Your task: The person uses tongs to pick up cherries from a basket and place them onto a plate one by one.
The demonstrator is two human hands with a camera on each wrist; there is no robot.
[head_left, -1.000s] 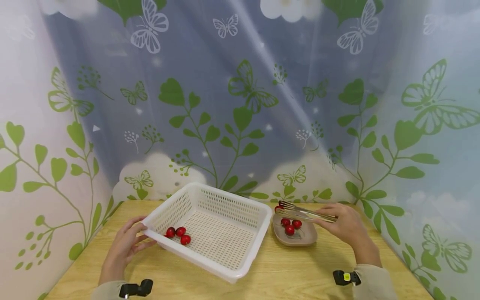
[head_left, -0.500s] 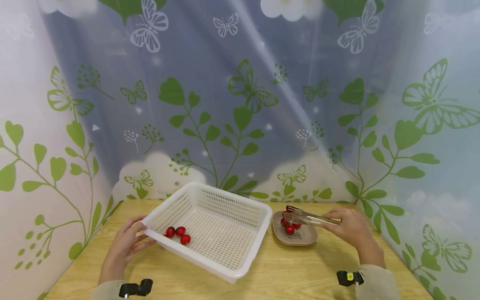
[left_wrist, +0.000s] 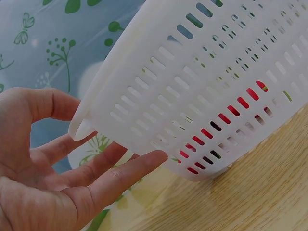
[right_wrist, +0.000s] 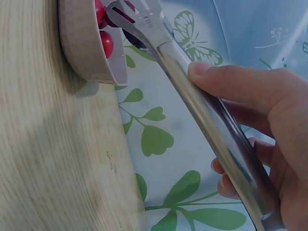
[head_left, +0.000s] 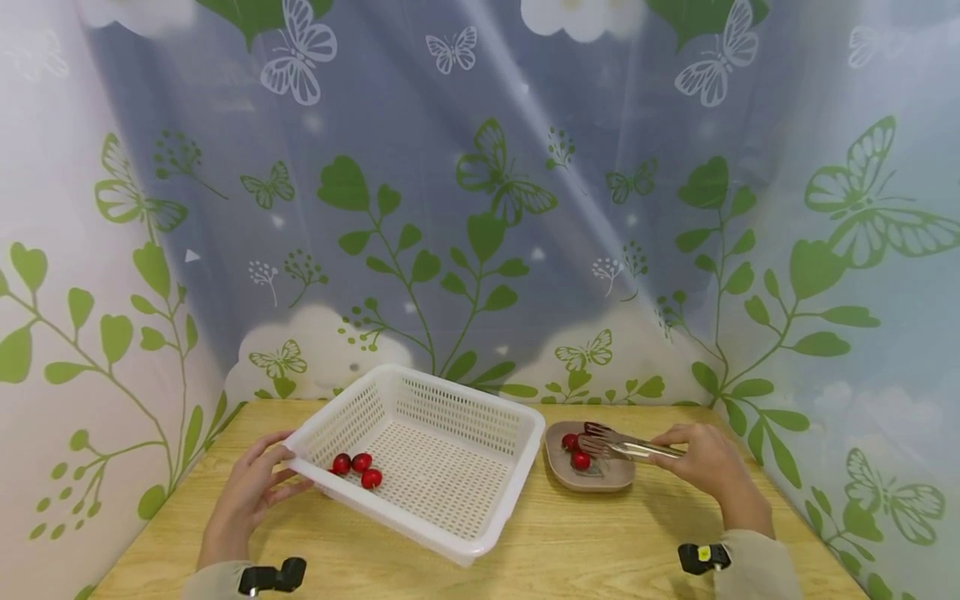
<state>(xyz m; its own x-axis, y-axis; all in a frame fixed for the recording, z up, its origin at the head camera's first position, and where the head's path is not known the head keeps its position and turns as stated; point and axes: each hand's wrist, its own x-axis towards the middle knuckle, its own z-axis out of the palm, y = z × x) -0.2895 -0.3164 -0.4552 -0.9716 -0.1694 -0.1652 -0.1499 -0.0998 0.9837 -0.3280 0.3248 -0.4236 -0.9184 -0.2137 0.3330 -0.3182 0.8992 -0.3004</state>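
My left hand (head_left: 243, 492) holds the corner of a white perforated plastic basket (head_left: 480, 546), its fingers on the rim and side wall. Red cherries (head_left: 371, 478) lie inside the basket near that corner; red shows through the wall slots in the left wrist view. In my right hand (head_left: 708, 462) are metal tongs (right_wrist: 192, 103), gripped along the arms with the thumb on top. The tongs' slotted heads hang over a small beige dish (head_left: 588, 486), right beside two visible cherries (head_left: 580, 460). Whether a cherry sits between the heads I cannot tell.
Everything stands on a light wooden table (head_left: 585, 550). The dish is just right of the basket. A curtain (head_left: 420, 250) printed with leaves and butterflies encloses the back and both sides.
The tongs' heads have moved right and down, from the dish's far left edge to over its right part. Fewer cherries are visible on the dish. My left hand and the basket stay put.
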